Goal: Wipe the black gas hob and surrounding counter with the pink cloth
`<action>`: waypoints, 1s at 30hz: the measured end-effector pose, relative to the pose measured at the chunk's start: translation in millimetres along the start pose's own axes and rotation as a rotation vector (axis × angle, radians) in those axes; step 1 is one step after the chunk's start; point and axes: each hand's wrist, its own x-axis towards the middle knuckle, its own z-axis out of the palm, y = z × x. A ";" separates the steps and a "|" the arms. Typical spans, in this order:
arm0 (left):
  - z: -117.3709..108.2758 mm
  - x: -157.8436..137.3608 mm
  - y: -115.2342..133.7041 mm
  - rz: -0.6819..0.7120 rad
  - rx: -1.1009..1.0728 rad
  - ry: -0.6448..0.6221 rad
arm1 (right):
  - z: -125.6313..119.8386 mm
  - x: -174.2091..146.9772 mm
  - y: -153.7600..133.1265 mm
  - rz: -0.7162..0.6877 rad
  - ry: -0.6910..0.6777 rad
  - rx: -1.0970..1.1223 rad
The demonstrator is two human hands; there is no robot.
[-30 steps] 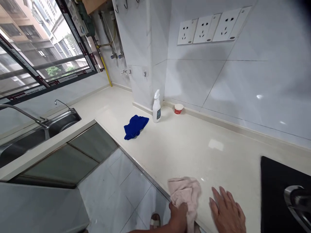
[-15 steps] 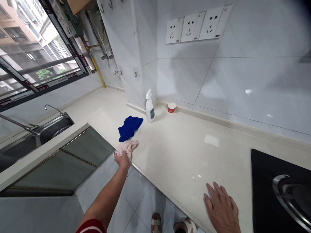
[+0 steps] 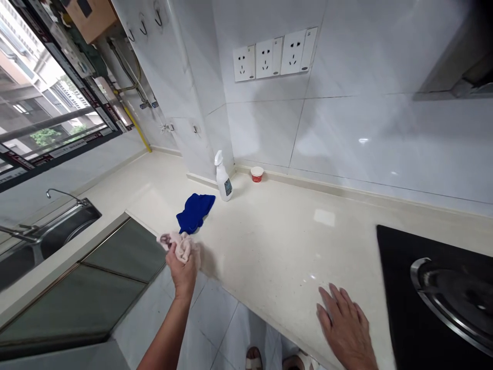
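Observation:
A crumpled pale pink cloth (image 3: 184, 247) is gripped in my left hand (image 3: 182, 272), by the front edge of the cream countertop (image 3: 265, 236). Just behind it a dark blue cloth (image 3: 195, 211) lies spread on the counter. My right hand (image 3: 344, 326) rests palm down on the countertop with fingers spread and nothing in it, a little left of the black gas stove (image 3: 389, 277). Beyond the blue cloth a white spray bottle (image 3: 224, 180) stands upright near the wall corner.
A small red and white tub (image 3: 257, 174) stands against the back wall, below the power sockets (image 3: 275, 54). On the left, the counter turns toward a steel sink (image 3: 87, 216) with taps, under a window. Cabinet doors (image 3: 127, 257) lie below that side.
My left hand has lifted the pink cloth slightly and it now looks more bunched. The view has turned a little right, showing more of the stove. My right hand stays on the counter.

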 end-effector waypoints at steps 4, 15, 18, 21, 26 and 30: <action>13.3 -19.1 9.8 0.136 0.095 -0.301 | 1.4 -0.2 0.2 0.011 0.005 0.001; 67.9 -16.0 13.4 0.228 0.524 -0.350 | -2.0 2.8 -4.1 -0.014 0.004 -0.036; 90.5 -7.8 28.3 0.227 0.543 -0.386 | -2.1 4.3 -5.5 -0.011 0.001 -0.040; 124.9 -9.5 57.5 0.307 0.515 -0.436 | -3.1 5.3 -6.3 -0.012 0.004 -0.036; 187.9 -46.0 121.9 0.459 0.438 -0.554 | -6.7 7.1 -4.7 -0.007 -0.028 -0.036; 186.5 -130.3 130.8 0.646 0.353 -0.720 | -4.9 6.3 -1.7 -0.014 -0.025 -0.041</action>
